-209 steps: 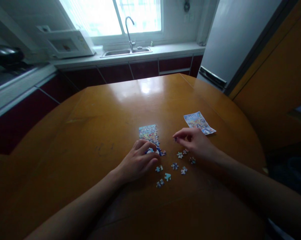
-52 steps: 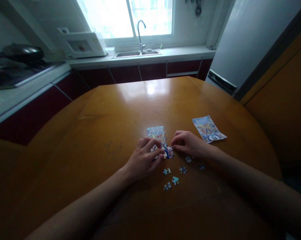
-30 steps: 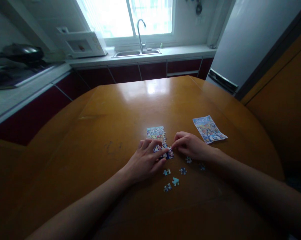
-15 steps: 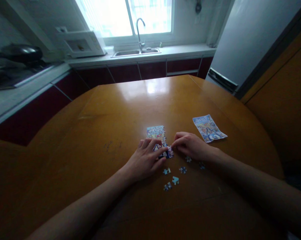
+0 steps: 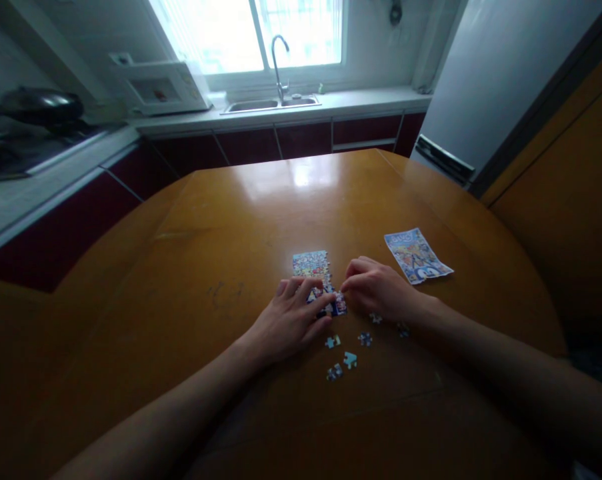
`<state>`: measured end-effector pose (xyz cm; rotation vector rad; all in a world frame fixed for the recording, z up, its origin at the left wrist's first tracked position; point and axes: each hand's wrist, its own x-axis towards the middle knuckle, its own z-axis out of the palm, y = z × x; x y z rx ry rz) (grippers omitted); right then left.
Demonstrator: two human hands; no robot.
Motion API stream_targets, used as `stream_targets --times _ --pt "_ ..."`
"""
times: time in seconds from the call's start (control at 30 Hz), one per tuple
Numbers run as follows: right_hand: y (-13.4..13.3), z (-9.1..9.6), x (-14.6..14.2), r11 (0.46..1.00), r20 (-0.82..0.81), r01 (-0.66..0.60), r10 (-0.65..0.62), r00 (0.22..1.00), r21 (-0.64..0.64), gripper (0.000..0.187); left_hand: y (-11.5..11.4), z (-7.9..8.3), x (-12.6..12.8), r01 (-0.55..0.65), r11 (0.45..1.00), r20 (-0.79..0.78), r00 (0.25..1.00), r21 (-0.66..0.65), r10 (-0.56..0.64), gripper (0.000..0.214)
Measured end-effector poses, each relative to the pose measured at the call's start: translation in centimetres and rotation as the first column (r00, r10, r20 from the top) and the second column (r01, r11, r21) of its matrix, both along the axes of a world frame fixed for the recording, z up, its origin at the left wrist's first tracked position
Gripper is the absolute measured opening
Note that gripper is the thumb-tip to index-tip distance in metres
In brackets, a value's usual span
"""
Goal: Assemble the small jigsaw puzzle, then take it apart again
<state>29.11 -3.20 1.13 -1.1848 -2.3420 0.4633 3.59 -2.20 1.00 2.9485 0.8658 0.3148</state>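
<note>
A partly joined jigsaw puzzle [image 5: 311,263] lies on the table, its lower part covered by fingers. My left hand [image 5: 293,317] rests on its lower left with fingers spread, the index fingertip on the joined pieces. At the puzzle's right edge my right hand [image 5: 373,285] is closed in a pinch on a puzzle piece [image 5: 340,303] near the lower right corner; the fingertips hide part of it. Loose puzzle pieces lie nearer to me: a light blue piece [image 5: 350,360], a dark patterned piece [image 5: 365,339], a blue and yellow piece [image 5: 333,341] and several others around my right wrist.
A printed picture sheet [image 5: 417,256] lies to the right of the puzzle on the wooden table [image 5: 221,220]. Beyond the table are a counter with a sink [image 5: 253,105], a white microwave [image 5: 163,88], a pan on the stove [image 5: 41,105] and a fridge [image 5: 501,73].
My right hand's fingers have curled in slightly at the puzzle's right edge. My left hand stays spread on the puzzle, and the loose pieces lie as before.
</note>
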Motion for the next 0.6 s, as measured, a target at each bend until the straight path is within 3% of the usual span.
stream_targets --times 0.17,0.6 --pt "-0.25 0.25 -0.39 0.999 0.047 -0.045 0.046 0.998 -0.009 0.022 0.08 -0.04 -0.02 0.014 1.000 0.006 1.000 0.004 -0.014 0.039" --pt "-0.33 -0.12 -0.80 1.000 -0.015 -0.009 0.009 1.000 -0.003 0.022 0.13 -0.36 -0.12 0.014 1.000 0.015 1.000 -0.001 -0.014 0.041"
